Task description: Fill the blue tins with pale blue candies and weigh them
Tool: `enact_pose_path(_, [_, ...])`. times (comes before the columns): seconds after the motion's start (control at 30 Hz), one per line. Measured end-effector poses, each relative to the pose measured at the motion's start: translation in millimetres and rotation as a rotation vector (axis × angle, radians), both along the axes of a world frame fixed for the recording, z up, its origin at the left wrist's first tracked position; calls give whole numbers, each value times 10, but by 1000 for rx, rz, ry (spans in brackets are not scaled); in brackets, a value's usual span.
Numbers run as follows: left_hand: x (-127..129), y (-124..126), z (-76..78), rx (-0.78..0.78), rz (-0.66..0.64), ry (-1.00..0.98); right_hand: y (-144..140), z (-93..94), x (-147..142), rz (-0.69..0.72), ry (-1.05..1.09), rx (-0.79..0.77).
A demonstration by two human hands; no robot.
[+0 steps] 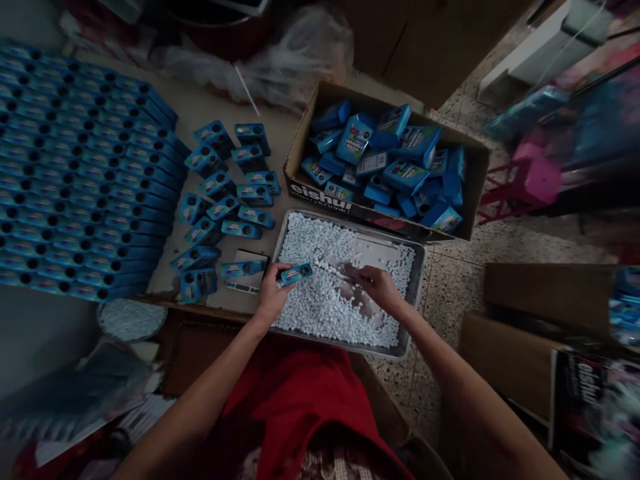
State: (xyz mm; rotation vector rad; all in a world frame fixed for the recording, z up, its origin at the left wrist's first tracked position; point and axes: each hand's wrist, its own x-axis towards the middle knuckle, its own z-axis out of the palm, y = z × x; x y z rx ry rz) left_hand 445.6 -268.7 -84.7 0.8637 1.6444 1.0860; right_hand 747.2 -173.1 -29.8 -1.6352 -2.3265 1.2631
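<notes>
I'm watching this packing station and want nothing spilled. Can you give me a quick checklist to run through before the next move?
1. Left hand has a firm hold on the small blue box: ok.
2. Box is held over the metal tray, so drops land inside: ok.
3. Right hand is on the white pellets: ok.
4. Box opening faces the right hand: cannot tell.
5. Pellets enough in tray: ok, though a bare patch shows mid-tray.
6. Cardboard carton of blue boxes sits just behind the tray: ok.
</notes>
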Motion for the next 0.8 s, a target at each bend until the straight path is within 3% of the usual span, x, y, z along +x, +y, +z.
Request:
enact_pose_path(0.1, [102,72,45,16,-21,31,81,516,-11,145,-24,-32])
enact_pose_path(0.2, [161,135,146,35,-68,54,145,906,-250,242,-179,-36])
enact_pose_path(0.33, [203,200,225,42,-93,41,76,1199,-627,360,-409,72])
enact_pose_path(0.43, [238,243,235,44,-101,-31,-60,1275,-664,402,-514,128])
enact_pose_path(0.53, [250,238,254,61,-100,-117,-194,1165,-375,337,-472,166])
enact_pose_path(0.6, [237,190,278,79,-95,-174,-273,939,-74,233,-380,182])
enact_pose_path(0.7, [218,82,313,104,-98,-259,-396,400,331,34,-284,117])
enact_pose_path(0.8, [248,10,354,119,-109,-312,-528,-163,543,-83,-241,43])
